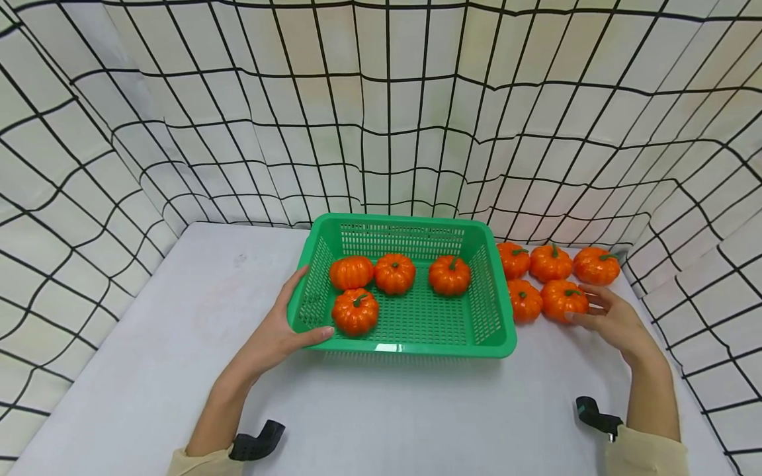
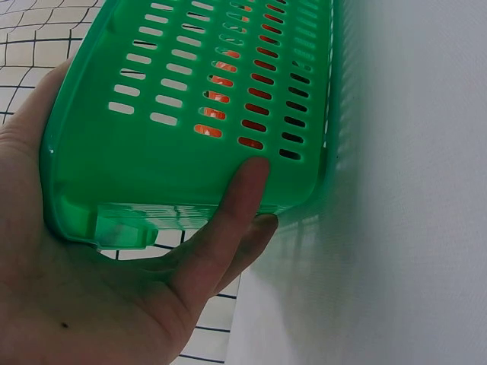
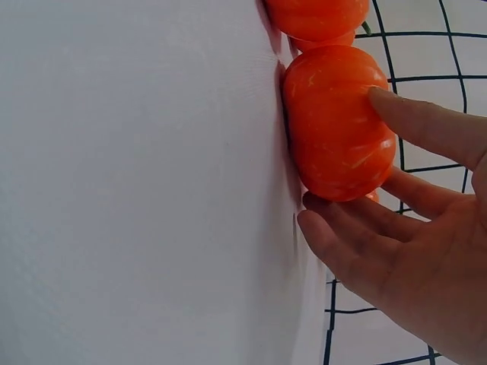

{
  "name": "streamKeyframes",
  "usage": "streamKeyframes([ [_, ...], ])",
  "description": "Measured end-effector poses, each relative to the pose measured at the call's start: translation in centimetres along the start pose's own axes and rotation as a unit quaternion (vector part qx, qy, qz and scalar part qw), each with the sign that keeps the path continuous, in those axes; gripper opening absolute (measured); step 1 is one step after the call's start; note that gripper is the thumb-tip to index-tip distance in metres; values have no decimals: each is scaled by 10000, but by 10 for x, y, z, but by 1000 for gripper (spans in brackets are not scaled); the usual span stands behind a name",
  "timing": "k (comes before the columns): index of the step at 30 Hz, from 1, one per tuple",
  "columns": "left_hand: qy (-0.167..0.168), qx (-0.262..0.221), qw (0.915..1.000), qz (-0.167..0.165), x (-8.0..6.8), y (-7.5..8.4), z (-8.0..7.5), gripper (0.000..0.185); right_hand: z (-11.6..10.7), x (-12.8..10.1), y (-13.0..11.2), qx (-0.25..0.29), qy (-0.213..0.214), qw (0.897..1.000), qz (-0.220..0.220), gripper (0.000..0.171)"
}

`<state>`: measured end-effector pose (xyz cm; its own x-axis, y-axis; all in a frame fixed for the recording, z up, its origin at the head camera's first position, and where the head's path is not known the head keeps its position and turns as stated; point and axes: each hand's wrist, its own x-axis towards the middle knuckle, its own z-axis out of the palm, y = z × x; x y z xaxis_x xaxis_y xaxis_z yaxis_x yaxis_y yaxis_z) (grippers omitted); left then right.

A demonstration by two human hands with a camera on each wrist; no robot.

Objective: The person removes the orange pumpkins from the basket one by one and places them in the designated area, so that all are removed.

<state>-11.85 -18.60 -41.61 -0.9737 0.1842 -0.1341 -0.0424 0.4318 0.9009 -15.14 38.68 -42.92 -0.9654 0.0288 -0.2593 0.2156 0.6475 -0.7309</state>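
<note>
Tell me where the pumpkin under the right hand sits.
In the head view the pumpkin lies on the table right of the green basket, front of the loose group, beside another pumpkin; the right hand touches it.

Backdrop: white cloth (image 1: pixel 381 132) with black grid lines, sagging and creased, wrapping three sides | surface (image 1: pixel 178 344): plain pale grey-white, faintly smudged | light: even, soft

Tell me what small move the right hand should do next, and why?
Probably curl the fingers round the pumpkin and lift it. The right hand only touches it, not yet gripping, while the left hand holds the basket at its rim.
</note>
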Motion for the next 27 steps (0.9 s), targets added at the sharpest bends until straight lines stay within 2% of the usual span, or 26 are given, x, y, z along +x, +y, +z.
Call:
streamKeyframes([
  [3, 0, -8, 10000, 2, 0, 0, 0, 114, -3, -2, -4, -22, 118, 9999, 44, 84],
  [11, -2, 0, 10000, 11, 1, -1, 0, 114, -3, -13, -33, 80, 1017, 9948, -11, 77],
  [14, -3, 13, 10000, -4, 1, -2, 0, 114, 5, -18, -48, 86, 1373, 9904, -152, 75],
  [19, -16, 35, 10000, -9, 1, -2, 0, 114, 20, -25, -73, 62, 1859, 9801, -695, 63],
  [23, -18, 19, 10000, -1, 1, -1, 0, 114, 32, -28, -92, 102, 1958, 9739, -1145, 57],
  [27, -4, 29, 10000, -11, 1, 0, -1, 114, 44, -32, -111, 256, 1764, 9725, -1499, 52],
])
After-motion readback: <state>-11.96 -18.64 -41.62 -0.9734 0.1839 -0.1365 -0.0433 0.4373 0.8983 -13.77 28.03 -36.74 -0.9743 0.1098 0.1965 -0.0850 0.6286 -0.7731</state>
